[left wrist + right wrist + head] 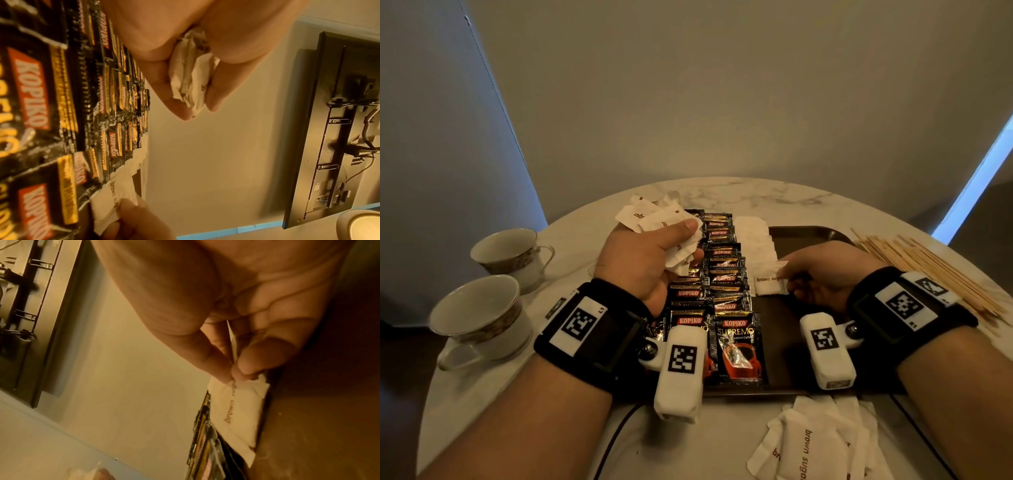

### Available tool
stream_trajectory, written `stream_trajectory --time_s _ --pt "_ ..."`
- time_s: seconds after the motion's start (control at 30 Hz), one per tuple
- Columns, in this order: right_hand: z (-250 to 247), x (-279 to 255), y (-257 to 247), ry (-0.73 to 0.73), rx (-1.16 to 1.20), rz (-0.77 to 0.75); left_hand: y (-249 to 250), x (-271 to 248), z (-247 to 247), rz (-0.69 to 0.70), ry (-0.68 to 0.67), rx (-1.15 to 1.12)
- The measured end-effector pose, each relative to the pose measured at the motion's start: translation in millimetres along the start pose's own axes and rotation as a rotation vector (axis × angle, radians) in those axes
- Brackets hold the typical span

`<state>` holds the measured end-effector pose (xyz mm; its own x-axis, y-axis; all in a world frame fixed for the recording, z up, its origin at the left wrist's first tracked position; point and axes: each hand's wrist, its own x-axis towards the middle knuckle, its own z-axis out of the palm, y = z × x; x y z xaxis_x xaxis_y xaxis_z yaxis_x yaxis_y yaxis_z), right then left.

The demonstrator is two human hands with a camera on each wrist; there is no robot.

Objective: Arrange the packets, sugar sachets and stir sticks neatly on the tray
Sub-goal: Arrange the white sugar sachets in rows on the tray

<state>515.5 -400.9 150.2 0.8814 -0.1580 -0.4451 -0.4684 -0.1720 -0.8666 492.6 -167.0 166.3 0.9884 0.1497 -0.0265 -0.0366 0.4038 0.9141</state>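
A dark tray (808,236) lies on the marble table. Two overlapping columns of black Kopiko coffee packets (726,274) fill its left side, and a column of white sugar sachets (753,233) runs beside them. My left hand (654,260) hovers over the packets and grips a bunch of white sugar sachets (650,219) (189,76). My right hand (822,270) pinches one brown sugar sachet (770,284) (240,412) at the near end of the sachet column, low over the tray. Wooden stir sticks (928,270) lie on the table to the right.
Two empty teacups (482,311) (513,250) stand at the table's left. More loose brown sugar sachets (815,442) are piled at the near edge in front of the tray. A black cable (616,435) crosses the near table. A wall stands behind.
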Motion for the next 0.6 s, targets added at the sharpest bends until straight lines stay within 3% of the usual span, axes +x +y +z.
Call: stream_trajectory --time_s 0.43,0.6 --pt "-6.4 -5.0 -2.6 0.023 -0.043 -0.093 -0.8 -1.3 -0.4 -0.011 -0.001 0.044" --pt "-5.5 -9.5 -8.1 0.033 0.088 -0.212 -2.0 -2.2 0.6 -0.008 0.005 0.045"
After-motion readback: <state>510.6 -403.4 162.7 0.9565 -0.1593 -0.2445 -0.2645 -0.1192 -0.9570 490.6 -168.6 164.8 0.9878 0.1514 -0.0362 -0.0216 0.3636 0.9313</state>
